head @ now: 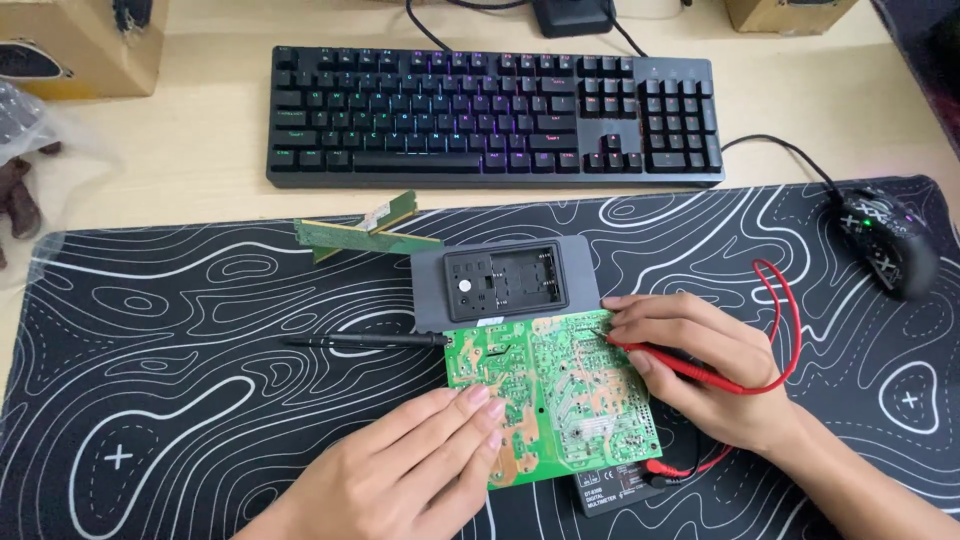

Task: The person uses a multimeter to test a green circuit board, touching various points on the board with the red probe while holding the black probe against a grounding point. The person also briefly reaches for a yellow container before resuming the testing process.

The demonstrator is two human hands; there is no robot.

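A green circuit board [560, 390] lies solder side up on a black desk mat [200, 380], resting over a dark multimeter [612, 490]. My left hand [420, 465] presses flat on the board's near left part. My right hand [700, 365] pinches a red test probe [660, 360], its tip touching the board's upper right edge. The probe's red lead [790, 330] loops to the right. A black test probe [365, 341] lies loose on the mat, left of the board.
A grey housing with a rectangular recess [505, 283] sits just behind the board. Two green memory sticks [365, 232] lie crossed at the mat's far edge. A backlit black keyboard [490, 105] is behind, a patterned mouse [888, 240] at right, cardboard boxes [80, 45] in the far corners.
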